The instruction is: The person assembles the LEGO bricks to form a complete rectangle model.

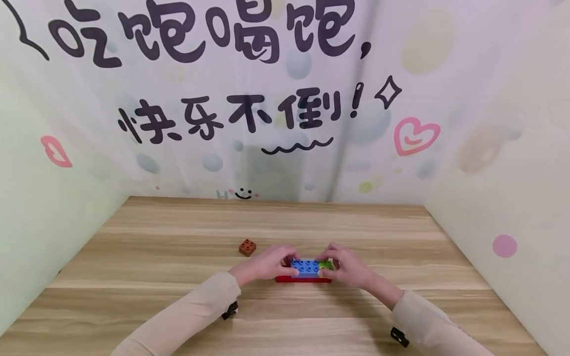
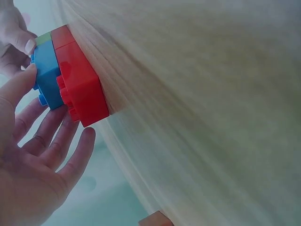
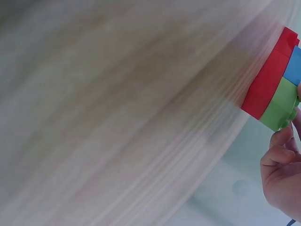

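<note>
A blue toy building brick [image 1: 305, 267] with two rows of studs sits on a layer of red bricks [image 2: 84, 87] that rests on the table. To its right on the same red layer is a green brick [image 3: 281, 104]. My left hand [image 1: 270, 262] pinches the blue brick's left end between thumb and fingers; its other fingers spread out behind. With thumb and forefinger, my right hand [image 1: 349, 266] grips the blue brick's right end, beside the green one. Some red studs stick out bare past the blue brick's left end.
A small brown-orange brick [image 1: 247, 247] with studs lies on the wooden table [image 1: 178, 222], behind and left of the stack. Printed white sheeting [image 1: 249, 168] hangs along the table's back edge, with pale walls on both sides.
</note>
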### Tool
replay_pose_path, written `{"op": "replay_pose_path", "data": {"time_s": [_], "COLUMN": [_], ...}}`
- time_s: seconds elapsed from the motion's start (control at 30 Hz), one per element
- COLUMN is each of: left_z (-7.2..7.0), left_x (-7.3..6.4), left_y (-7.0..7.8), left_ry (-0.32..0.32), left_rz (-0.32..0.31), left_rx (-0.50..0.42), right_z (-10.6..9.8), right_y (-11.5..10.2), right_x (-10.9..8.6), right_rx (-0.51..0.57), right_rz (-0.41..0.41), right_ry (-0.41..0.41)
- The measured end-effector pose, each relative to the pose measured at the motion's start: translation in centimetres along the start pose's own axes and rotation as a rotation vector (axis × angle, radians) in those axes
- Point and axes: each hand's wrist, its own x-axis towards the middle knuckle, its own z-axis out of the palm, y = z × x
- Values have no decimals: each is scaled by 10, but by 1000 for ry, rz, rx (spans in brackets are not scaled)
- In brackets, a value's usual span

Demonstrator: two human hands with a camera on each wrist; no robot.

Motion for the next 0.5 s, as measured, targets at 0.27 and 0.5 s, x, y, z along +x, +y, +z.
{"op": "replay_pose_path", "data": {"time_s": [0.27,0.5], "left_z": [-5,-26], "left_x": [-6,-22], "left_y": [0,-11], "left_ry": [-35,-10], "left_rz": [27,-12], "left_rx": [68,-8], "right_z": [-3,-3], "right_y": [-2,0], "right_x": [1,0], "right_rx": [17,29], "right_rz": [41,59], "right_ry": [-48,-51]}}
